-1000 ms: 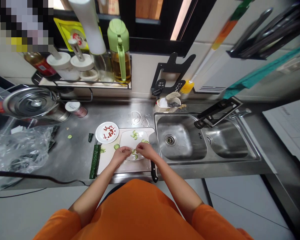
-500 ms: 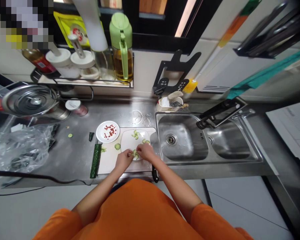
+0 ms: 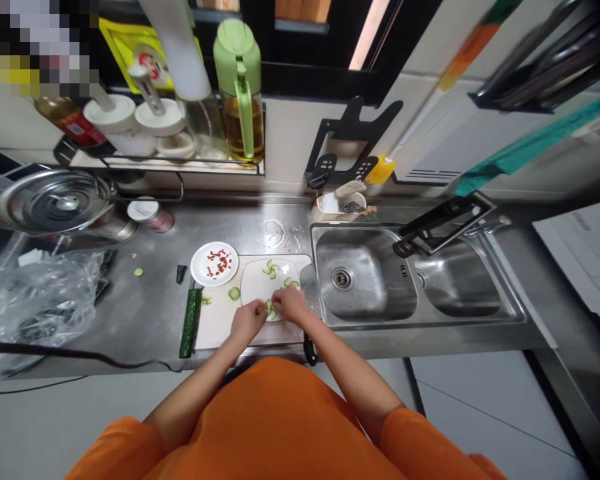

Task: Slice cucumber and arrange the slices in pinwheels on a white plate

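Over the near edge of a white squarish plate (image 3: 254,277), my left hand (image 3: 247,319) and my right hand (image 3: 291,304) work close together. Both have their fingers pinched at a small pinwheel of thin cucumber slices (image 3: 271,309). Two more groups of slices lie on the plate, one at the back and one partly behind my right hand. A cutting board (image 3: 213,328) is under the plate, with a round pile of slices (image 3: 235,294) to the left. Along the board's left edge rests a cut cucumber (image 3: 191,323).
A small white plate (image 3: 196,265) holds red bits. The knife handle (image 3: 310,351) sticks out at the counter's front edge. A double sink (image 3: 365,325) is to the right. Plastic bags (image 3: 45,293), a lidded pot (image 3: 63,203) and a cucumber end (image 3: 181,274) stand or lie left.
The view has shifted slightly. Both hands stay at the same cucumber slices, with only small finger movement.
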Motion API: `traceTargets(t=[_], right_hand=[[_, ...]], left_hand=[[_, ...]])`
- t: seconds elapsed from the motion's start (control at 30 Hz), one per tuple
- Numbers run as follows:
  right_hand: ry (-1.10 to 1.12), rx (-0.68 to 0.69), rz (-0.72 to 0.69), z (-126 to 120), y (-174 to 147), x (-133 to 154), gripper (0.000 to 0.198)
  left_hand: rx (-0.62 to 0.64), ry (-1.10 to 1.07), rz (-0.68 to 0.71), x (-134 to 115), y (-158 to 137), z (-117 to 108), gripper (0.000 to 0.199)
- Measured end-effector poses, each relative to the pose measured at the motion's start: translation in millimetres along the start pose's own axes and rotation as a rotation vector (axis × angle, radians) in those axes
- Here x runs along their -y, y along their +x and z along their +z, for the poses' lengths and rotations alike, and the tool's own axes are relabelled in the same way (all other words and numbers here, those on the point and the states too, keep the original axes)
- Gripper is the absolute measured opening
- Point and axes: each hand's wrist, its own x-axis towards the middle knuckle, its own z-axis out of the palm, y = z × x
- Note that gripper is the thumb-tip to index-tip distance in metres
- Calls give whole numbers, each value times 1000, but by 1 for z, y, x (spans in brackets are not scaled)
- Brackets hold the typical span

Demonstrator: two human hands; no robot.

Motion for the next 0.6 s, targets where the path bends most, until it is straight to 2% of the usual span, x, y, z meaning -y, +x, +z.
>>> traceTargets(t=[0.3,0.6], right_hand=[[-46,-10,-7,4,0,2,18],[-154,-89,-66,11,-3,-2,22]], left_hand=[[3,94,36,1,1,2,14],[-35,262,79,-1,1,3,20]])
